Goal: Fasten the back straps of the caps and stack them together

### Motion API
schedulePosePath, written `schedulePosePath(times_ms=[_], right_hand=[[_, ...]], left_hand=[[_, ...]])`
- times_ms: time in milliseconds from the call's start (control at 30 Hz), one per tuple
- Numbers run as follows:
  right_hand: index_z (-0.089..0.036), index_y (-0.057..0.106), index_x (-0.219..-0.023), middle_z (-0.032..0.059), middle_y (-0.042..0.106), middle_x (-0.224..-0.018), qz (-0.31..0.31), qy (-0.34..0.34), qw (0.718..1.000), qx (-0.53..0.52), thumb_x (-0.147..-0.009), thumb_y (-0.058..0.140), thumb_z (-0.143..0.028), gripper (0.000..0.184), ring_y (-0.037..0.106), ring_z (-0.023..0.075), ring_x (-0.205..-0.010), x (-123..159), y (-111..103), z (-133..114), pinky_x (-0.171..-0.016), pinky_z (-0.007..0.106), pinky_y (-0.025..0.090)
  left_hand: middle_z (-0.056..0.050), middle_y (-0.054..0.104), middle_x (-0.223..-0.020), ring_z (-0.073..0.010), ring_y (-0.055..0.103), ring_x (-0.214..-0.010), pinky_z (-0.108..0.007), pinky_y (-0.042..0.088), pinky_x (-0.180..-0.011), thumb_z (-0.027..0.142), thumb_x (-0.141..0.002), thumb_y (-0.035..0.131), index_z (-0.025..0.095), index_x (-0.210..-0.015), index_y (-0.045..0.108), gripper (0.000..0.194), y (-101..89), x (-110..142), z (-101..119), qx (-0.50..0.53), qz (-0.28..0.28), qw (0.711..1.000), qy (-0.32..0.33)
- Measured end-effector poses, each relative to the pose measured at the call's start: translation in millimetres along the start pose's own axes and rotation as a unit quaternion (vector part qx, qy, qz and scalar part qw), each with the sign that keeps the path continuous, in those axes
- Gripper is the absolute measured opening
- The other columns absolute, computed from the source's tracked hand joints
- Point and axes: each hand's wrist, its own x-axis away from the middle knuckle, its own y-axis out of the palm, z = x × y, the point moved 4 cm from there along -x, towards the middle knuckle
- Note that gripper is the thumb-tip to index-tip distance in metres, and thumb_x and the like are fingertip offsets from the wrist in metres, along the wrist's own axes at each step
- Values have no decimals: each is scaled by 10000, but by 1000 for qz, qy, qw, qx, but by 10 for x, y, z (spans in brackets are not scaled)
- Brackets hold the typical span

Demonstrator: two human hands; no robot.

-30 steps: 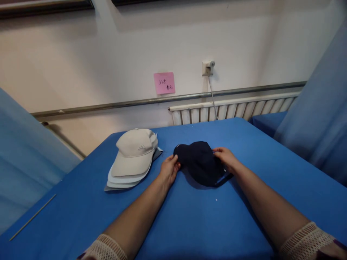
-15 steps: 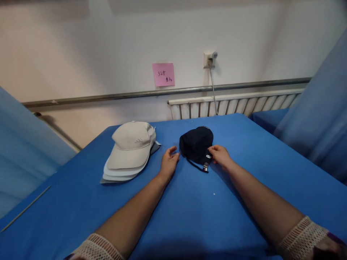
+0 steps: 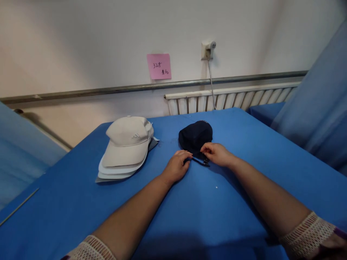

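A dark navy cap (image 3: 195, 136) lies on the blue table (image 3: 189, 209) with its back strap toward me. My left hand (image 3: 176, 167) pinches the strap's left end at the cap's near edge. My right hand (image 3: 216, 154) pinches the strap's right end by the small buckle (image 3: 206, 161). Both hands rest low on the cloth, fingers closed on the strap. To the left sits a stack of pale caps, a beige cap (image 3: 127, 141) on top.
A thin rod (image 3: 18, 206) lies at the table's left edge. Blue fabric hangs at the far left and right (image 3: 320, 94). Behind the table are a radiator (image 3: 230, 101), a wall socket with cable (image 3: 207, 50) and a pink note (image 3: 159, 66).
The navy cap was turned round and set further back, its strap now facing me. My left hand moved in from beside the cap and took the strap; my right hand stayed by the buckle.
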Motion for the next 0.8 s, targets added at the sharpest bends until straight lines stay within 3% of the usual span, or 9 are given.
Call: schedulePosePath(times_ms=[167, 333, 533, 700, 800], right_hand=[[-207, 654, -899, -22, 616, -723, -52, 48, 996, -56, -660, 594, -65, 284, 579, 124, -662, 19, 86, 172, -627, 231, 466], [-224, 668, -998, 24, 612, -950, -110, -27, 993, 38, -635, 720, -155, 373, 583, 153, -817, 74, 12, 41, -743, 281, 474], [-209, 646, -1022, 43, 598, -995, -132, -33, 986, 96, -599, 765, -164, 441, 576, 172, -856, 111, -1, -101, -775, 300, 463], [-207, 633, -888, 31, 610, -898, -105, -47, 986, 124, -640, 710, -148, 266, 552, 158, -770, 94, 8, -119, -709, 276, 432], [-206, 609, -768, 20, 617, -828, -88, -47, 991, 84, -715, 608, -137, 87, 546, 142, -719, 63, 14, -56, -671, 260, 427]], left_hand=[[-60, 712, -982, -252, 597, -1019, -451, 404, -1012, 98, -755, 614, 253, -907, 714, 239, -5, -6, -19, -11, -8, 1000, 5], [-47, 714, -915, -225, 622, -924, -389, 446, -955, 139, -777, 604, 241, -879, 735, 195, -43, -5, -87, 35, 43, 994, -96], [-37, 722, -909, -199, 641, -883, -334, 467, -922, 173, -778, 623, 232, -852, 747, 157, -67, -4, -192, 58, 78, 983, -157], [-29, 730, -907, -198, 647, -876, -327, 476, -901, 182, -783, 608, 234, -847, 746, 160, -54, -12, -171, 60, 63, 983, -164], [-28, 730, -900, -201, 646, -884, -332, 472, -914, 179, -775, 615, 237, -833, 746, 154, -55, -9, -155, 69, 63, 981, -167]])
